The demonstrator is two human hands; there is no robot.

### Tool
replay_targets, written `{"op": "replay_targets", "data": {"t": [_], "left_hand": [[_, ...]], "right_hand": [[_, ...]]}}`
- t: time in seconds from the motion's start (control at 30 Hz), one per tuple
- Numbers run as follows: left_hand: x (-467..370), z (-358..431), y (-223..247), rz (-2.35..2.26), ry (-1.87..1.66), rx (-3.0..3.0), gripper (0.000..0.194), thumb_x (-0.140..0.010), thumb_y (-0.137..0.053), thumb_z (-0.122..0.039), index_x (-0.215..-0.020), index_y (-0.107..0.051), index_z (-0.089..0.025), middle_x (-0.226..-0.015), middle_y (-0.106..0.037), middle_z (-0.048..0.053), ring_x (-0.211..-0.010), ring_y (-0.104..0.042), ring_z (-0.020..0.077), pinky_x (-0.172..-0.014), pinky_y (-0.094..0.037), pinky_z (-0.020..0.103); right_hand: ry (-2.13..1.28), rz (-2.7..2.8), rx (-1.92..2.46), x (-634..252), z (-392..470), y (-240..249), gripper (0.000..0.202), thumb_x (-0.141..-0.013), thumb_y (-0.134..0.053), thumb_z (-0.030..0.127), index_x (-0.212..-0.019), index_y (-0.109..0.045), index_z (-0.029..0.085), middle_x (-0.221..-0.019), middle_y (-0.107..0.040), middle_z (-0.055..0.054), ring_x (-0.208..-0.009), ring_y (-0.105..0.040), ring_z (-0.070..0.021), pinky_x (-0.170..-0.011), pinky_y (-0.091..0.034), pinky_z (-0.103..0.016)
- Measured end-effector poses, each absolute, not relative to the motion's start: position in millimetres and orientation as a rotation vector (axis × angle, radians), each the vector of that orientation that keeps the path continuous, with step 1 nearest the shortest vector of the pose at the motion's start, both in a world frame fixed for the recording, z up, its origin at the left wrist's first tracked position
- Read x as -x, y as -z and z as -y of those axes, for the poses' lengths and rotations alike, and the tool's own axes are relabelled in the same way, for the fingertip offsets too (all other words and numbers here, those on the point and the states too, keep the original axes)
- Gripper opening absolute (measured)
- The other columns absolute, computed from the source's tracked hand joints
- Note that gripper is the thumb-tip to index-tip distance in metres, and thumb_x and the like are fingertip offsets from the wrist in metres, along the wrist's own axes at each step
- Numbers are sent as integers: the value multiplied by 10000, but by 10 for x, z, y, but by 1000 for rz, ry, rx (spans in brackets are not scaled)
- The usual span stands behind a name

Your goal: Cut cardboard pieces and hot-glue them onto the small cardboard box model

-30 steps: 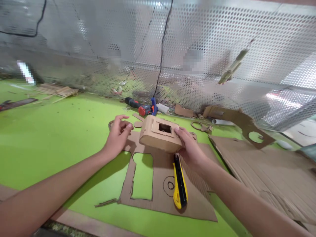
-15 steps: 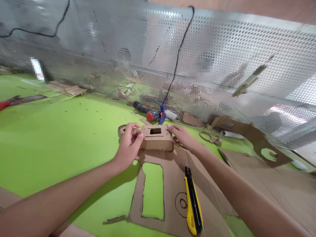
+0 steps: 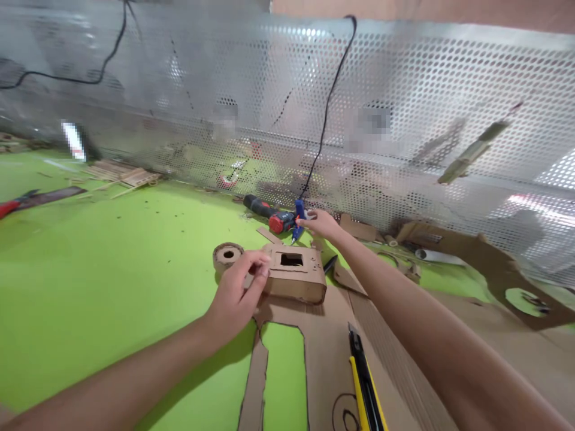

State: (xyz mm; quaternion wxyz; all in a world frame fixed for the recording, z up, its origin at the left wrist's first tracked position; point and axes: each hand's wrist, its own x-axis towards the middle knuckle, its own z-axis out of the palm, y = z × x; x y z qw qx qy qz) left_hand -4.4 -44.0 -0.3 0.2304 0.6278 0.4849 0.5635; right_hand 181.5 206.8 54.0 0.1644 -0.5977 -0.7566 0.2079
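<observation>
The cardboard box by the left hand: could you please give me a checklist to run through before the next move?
1. Left hand touching the cardboard box: ok, at its left end.
2. Right hand at the blue glue gun: ok, fingertips reach it.
3. Firm grip on the glue gun: cannot tell.
4. Glue gun hot: cannot tell.
5. Utility knife apart from both hands: ok.
6. Box window uncovered: ok.

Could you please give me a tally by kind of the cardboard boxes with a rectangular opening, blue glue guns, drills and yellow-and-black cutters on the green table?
Cardboard box, beside the left hand: 1
Blue glue gun, at the right hand: 1
Drill: 1
Yellow-and-black cutter: 1
Total: 4
</observation>
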Motion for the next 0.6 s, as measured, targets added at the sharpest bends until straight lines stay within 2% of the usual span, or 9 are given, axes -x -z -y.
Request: {"op": "replay_targets", "data": {"t": [0.13,0.23,0.33,0.43,0.53,0.6], "left_hand": [[42,439,4,-1369,-1500,-1798,178,-1122,-468,-331,-1142,-632,-266,-941,-668,38,-883,-633,226,-788,-491,383],[33,437,-4,-1347,-1500,-1830,196,-1128,-448,-324,-1165,-631,-261,-980,-685,47,-919,-645,231,-811,-497,389],[32,430,6,-1333,-1488,-1819,191,-1129,-448,-304,-1195,-621,-258,-1013,-692,49,-944,-649,229,-824,-496,383],[37,426,17,-1328,-1497,-1826,174,-1124,-457,-273,-1194,-616,-256,-1014,-686,42,-941,-642,217,-811,-493,362],[40,429,9,-1316,-1530,-1866,152,-1114,-472,-237,-1166,-614,-250,-960,-665,21,-876,-621,188,-768,-487,326],[41,433,0,-1302,-1546,-1900,155,-1105,-484,-207,-1181,-612,-253,-946,-658,11,-852,-613,173,-753,-488,309]], "right_hand": [[-540,2188,1689,-1674,-2233,-388,360,-1043,-698,435,-1285,-692,168,-1249,-728,-95,-1061,-732,-232,-927,-631,-450],[-458,2181,1642,-1611,-2279,-327,374,-959,-788,425,-1204,-721,151,-1216,-745,-111,-1094,-723,-269,-978,-593,-480],[-390,2132,1564,-1599,-2267,-340,369,-844,-851,399,-1084,-748,137,-1142,-772,-146,-1069,-723,-311,-956,-560,-445],[-331,2039,1473,-1675,-2214,-471,309,-801,-829,389,-991,-740,161,-1120,-777,-145,-1052,-710,-315,-918,-543,-413],[-288,1920,1379,-1852,-2107,-685,344,-787,-800,434,-1001,-715,179,-1047,-768,-121,-944,-697,-291,-840,-544,-411],[-286,1860,1322,-1992,-1987,-823,399,-802,-779,486,-1054,-700,187,-879,-735,-71,-796,-673,-254,-734,-527,-383]]}}
